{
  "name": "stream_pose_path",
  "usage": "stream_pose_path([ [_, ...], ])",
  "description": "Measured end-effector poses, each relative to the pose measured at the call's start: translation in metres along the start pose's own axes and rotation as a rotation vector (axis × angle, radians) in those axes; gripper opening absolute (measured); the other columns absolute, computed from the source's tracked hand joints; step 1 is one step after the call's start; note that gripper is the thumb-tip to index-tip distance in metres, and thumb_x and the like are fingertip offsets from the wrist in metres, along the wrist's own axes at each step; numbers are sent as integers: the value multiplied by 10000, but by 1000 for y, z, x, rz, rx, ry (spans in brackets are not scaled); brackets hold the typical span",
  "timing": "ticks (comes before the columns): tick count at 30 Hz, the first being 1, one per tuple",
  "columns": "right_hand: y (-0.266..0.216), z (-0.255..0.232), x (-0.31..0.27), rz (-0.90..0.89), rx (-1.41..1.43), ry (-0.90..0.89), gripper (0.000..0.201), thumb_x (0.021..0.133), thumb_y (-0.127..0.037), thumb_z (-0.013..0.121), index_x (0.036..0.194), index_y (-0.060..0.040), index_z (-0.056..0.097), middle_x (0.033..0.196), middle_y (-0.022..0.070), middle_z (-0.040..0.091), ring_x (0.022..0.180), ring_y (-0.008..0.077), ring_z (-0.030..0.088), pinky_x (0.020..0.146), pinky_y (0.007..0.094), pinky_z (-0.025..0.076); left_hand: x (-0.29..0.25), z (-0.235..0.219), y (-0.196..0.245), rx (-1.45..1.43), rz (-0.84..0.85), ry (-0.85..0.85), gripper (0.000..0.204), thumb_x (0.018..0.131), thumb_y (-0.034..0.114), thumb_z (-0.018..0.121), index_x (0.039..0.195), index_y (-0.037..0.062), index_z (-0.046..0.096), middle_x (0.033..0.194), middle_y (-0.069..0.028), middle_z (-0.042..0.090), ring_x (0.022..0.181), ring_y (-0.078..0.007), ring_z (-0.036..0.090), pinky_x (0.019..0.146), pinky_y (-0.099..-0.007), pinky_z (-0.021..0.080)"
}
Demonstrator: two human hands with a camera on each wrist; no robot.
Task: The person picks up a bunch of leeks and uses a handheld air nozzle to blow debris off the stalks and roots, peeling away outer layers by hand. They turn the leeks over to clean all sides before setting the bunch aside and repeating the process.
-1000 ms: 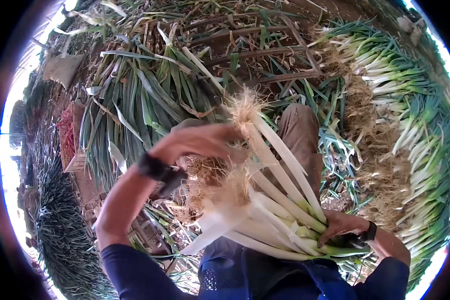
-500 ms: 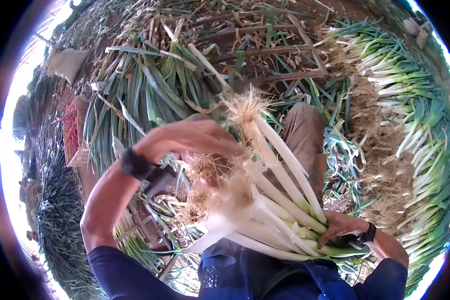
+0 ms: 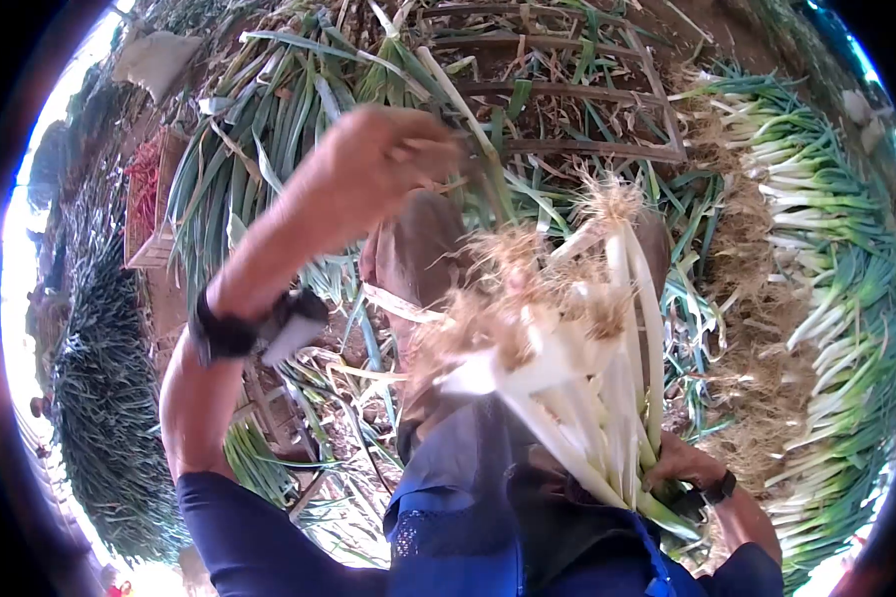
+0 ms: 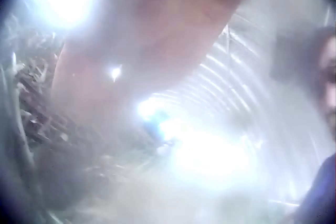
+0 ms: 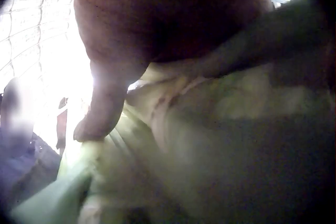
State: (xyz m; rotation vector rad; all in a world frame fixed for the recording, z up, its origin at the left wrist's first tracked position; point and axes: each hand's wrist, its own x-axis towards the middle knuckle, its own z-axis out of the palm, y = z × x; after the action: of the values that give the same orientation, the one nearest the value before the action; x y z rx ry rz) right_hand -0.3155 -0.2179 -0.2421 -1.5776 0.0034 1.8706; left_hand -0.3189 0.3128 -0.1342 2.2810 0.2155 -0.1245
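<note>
My right hand (image 3: 682, 463) grips a bunch of leeks (image 3: 617, 388) low on their pale green part, close to my lap. Their white shafts fan up and away from me, ending in shaggy tan roots (image 3: 607, 204). In the right wrist view, the thumb (image 5: 102, 116) presses along the pale stalks (image 5: 131, 145). My left hand (image 3: 393, 149) is raised beyond the roots, over a heap of long green leeks (image 3: 299, 109). Its fingers look bent but are blurred, and I cannot tell whether they hold anything. A blurred palm (image 4: 142, 40) fills the upper left wrist view.
Rows of leeks (image 3: 806, 249) lie along the right, roots inward. A wooden frame (image 3: 587, 90) lies ahead on littered ground. At left stand a crate with red strands (image 3: 149, 199) and a dark green leek pile (image 3: 100, 418). Cut leaves surround my knees.
My left hand has lifted away from the roots, up and forward over the green heap. The bunch in my right hand has swung more upright. My right hand keeps its grip.
</note>
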Motion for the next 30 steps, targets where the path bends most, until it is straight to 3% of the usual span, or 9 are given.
stream_pose_path([
  [4, -5, 6, -6, -26, 129, 92, 937, 579, 44, 888, 1436, -32, 519, 1276, 96, 664, 1167, 228, 637, 1042, 362, 514, -24, 101, 39, 341, 498, 205, 231, 926, 236, 752, 1086, 70, 739, 1328, -175, 620, 1167, -260, 631, 1057, -507, 496],
  [8, 22, 1, -1, -72, 98, 128, 951, 580, 7, 881, 1450, -27, 497, 1290, 100, 657, 1168, 227, 632, 1047, 362, 507, 24, 142, 14, 369, 454, -341, 230, 907, 262, 732, 1037, 72, 723, 1159, -154, 632, 1056, -263, 602, 1041, -480, 433],
  [11, 18, 15, -7, -61, 82, 156, 941, 586, -20, 867, 1448, -24, 490, 1266, 97, 664, 1145, 221, 637, 1025, 361, 513, 50, 119, -27, 809, 832, 254, 198, 924, 221, 718, 1001, 38, 725, 1106, -119, 673, 1098, -243, 608, 1000, -478, 469],
  [14, 38, 13, -1, -141, 201, 152, 914, 585, -33, 854, 1430, -24, 503, 1223, 88, 679, 1103, 210, 650, 988, 352, 528, 53, 39, -28, 470, 114, 426, 163, 874, 148, 697, 1004, 50, 715, 943, -105, 666, 852, -199, 682, 777, -305, 592],
  [18, 72, 0, 8, -180, 314, 157, 882, 575, -14, 844, 1401, -25, 534, 1193, 70, 691, 1051, 185, 671, 926, 324, 559, 3, 45, -39, -406, -216, -333, 875, 798, 61, 822, 1549, 7, 377, 1224, -180, 725, 928, -285, 750, 919, -393, 618],
  [19, 88, -9, 14, -152, 318, 124, 859, 585, 15, 831, 1393, -30, 543, 1171, 65, 700, 1028, 182, 683, 891, 313, 573, -5, 88, -55, -40, 244, -264, 1057, 763, 66, 865, 1616, 39, 242, 1299, -194, 678, 1022, -301, 716, 977, -422, 593],
  [22, 91, -10, 15, -110, 344, 186, 836, 596, 21, 828, 1385, -30, 555, 1142, 71, 710, 998, 178, 694, 866, 322, 581, -44, 141, -36, -844, -21, -681, 763, 919, 201, 756, 1565, 19, 394, 1204, -194, 671, 1122, -297, 640, 1054, -451, 501],
  [23, 99, -17, 17, -115, 330, 123, 821, 621, 24, 835, 1391, -27, 555, 1141, 74, 714, 967, 173, 698, 831, 322, 586, -36, 187, -64, -1093, 605, -628, 518, 1011, 277, 620, 1434, -13, 552, 1150, -157, 678, 1098, -274, 645, 1044, -440, 485],
  [30, 49, 9, -7, -125, 420, 65, 834, 639, 37, 865, 1404, -34, 540, 1150, 50, 674, 983, 173, 674, 819, 307, 564, -45, 199, -42, -1305, 51, -586, 379, 1050, 186, 568, 1378, 1, 600, 1353, -132, 624, 1269, -201, 559, 1127, -383, 409],
])
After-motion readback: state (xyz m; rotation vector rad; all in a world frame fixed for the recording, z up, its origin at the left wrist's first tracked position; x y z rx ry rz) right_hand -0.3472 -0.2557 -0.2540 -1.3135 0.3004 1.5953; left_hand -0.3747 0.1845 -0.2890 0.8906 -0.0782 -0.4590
